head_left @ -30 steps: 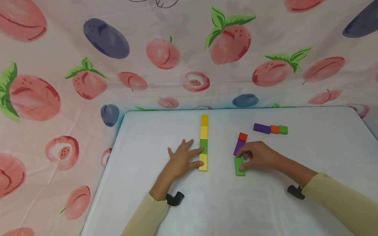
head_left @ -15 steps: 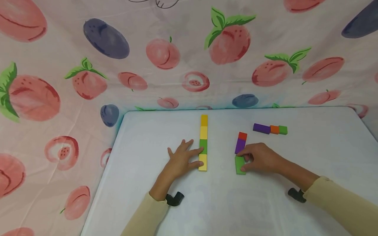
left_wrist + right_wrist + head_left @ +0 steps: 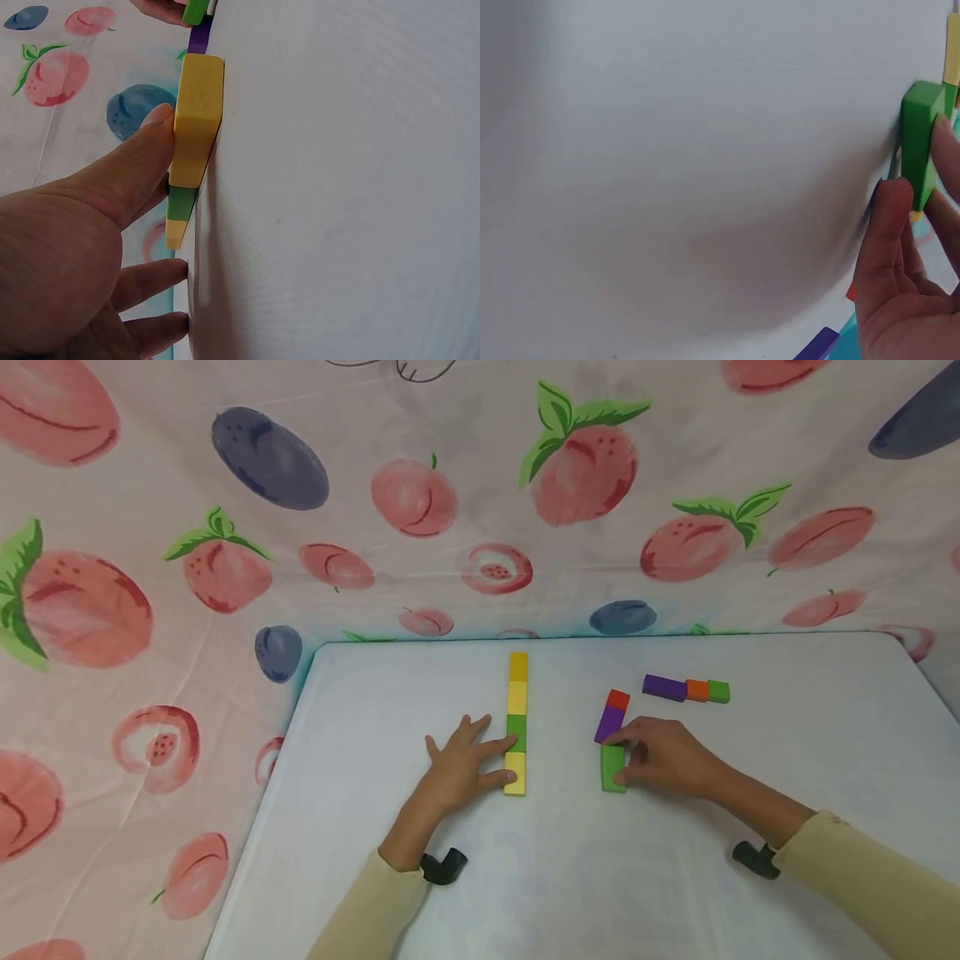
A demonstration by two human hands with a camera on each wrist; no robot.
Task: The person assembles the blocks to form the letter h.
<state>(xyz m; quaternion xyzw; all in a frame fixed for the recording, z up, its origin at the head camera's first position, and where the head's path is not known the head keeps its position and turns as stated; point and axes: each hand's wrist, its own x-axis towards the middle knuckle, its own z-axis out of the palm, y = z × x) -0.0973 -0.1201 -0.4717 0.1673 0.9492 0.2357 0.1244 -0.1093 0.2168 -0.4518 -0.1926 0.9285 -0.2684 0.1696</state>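
Note:
My left hand [image 3: 453,768] lies with fingers spread beside a straight row of blocks. Its thumb touches the nearest yellow block [image 3: 515,781] and its index finger reaches the green block [image 3: 516,727] behind that. Two more yellow blocks [image 3: 518,693] continue the row to the far end. To the right, my right hand [image 3: 667,758] pinches a green rectangular block [image 3: 611,768] between thumb and fingers. The far end of this block meets, or nearly meets, a purple block [image 3: 610,723], which has a red block [image 3: 618,699] at its far end. These two lean to the right.
A short row of a purple block [image 3: 663,687], an orange block [image 3: 697,691] and a green block [image 3: 718,692] lies at the back right. All stand on a white tabletop [image 3: 375,693]. A fruit-print cloth [image 3: 450,435] hangs behind.
My right hand has slid its green block away from me and slightly right. The purple and red blocks shifted a little farther back and changed their tilt. My left hand has stayed put.

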